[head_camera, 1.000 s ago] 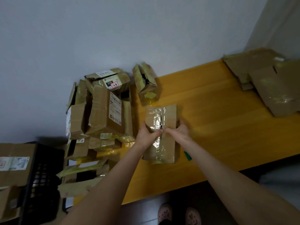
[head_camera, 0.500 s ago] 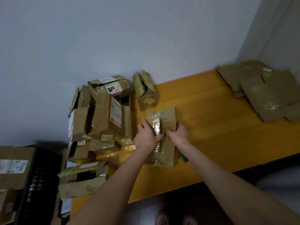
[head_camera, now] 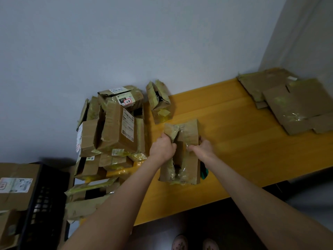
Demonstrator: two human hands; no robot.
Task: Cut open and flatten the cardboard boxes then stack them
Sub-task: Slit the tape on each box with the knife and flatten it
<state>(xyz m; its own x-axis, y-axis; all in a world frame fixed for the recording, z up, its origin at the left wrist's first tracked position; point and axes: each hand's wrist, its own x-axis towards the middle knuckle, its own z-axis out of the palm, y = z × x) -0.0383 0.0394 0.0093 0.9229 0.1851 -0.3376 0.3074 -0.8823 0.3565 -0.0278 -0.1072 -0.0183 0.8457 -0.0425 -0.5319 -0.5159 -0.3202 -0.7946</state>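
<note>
Cardboard box (head_camera: 189, 130) lies flat on the yellow table (head_camera: 243, 159), close to its front edge, top seam split, dark gap showing between the flaps, and clear tape crumpled along the seam. Left hand (head_camera: 162, 148) has its fingers curled round the left flap, which is lifted. Right hand (head_camera: 202, 148) grips the right flap, thumb at the seam and fingers over the outer edge; it is a bit blurred. Green object (head_camera: 204, 171) is at 4 o'clock of the box, just beside it and partly under the right forearm. Black crate (head_camera: 45, 204) is at 8 o'clock, off the table. Pile of taped boxes (head_camera: 115, 132) is at 9 o'clock, near the box. Small torn-open box (head_camera: 159, 103) is at 12 o'clock, against the wall (head_camera: 162, 42). Flattened cardboard stack (head_camera: 292, 103) is at 2 o'clock, well apart, in the table's far corner.
</note>
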